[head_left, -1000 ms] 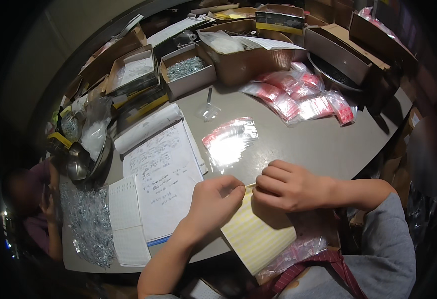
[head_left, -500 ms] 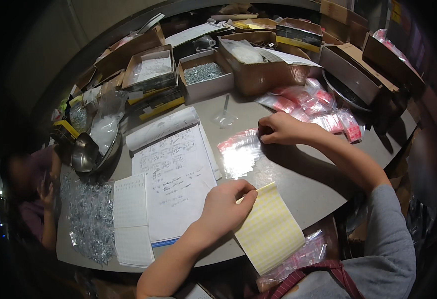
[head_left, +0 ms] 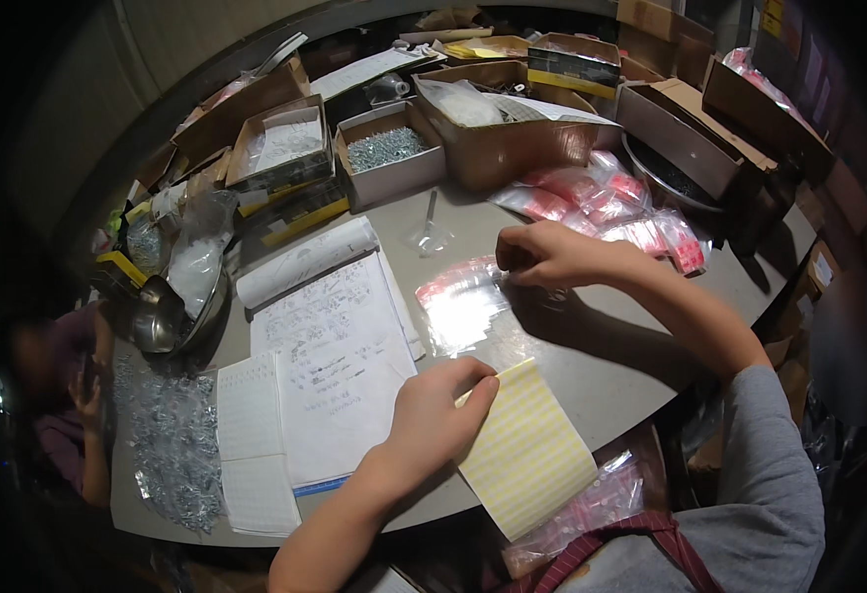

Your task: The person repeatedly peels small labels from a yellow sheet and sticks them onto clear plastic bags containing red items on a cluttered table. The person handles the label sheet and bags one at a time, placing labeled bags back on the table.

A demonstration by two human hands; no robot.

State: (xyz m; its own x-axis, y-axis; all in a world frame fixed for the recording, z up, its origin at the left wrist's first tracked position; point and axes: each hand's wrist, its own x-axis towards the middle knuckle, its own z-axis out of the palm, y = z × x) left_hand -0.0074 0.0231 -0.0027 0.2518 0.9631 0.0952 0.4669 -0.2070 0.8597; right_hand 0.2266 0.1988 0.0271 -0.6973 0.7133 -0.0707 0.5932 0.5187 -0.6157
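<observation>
My left hand pinches the upper left edge of a sheet of small yellow stickers, which slopes over the front edge of the table. Beyond it, a fanned row of clear plastic bags with red-printed tops lies flat, glare whitening its middle. My right hand is at the right end of that row, fingers closed and pressed down near the bags' tops. What its fingertips hold, if anything, is hidden. To the left of the bags lies an open notepad with handwriting, its top pages rolled back.
Bundles of red-and-clear bags lie beyond my right forearm. Boxes line the back, one with small metal parts. Filled bags of metal pieces and a metal bowl stand at left, near another person's hand. A clear scoop-like piece lies mid-table.
The whole view has shifted slightly, so the table's contents sit a little farther left. Both hands keep nearly the same pose and place by the sticker sheet and the bags.
</observation>
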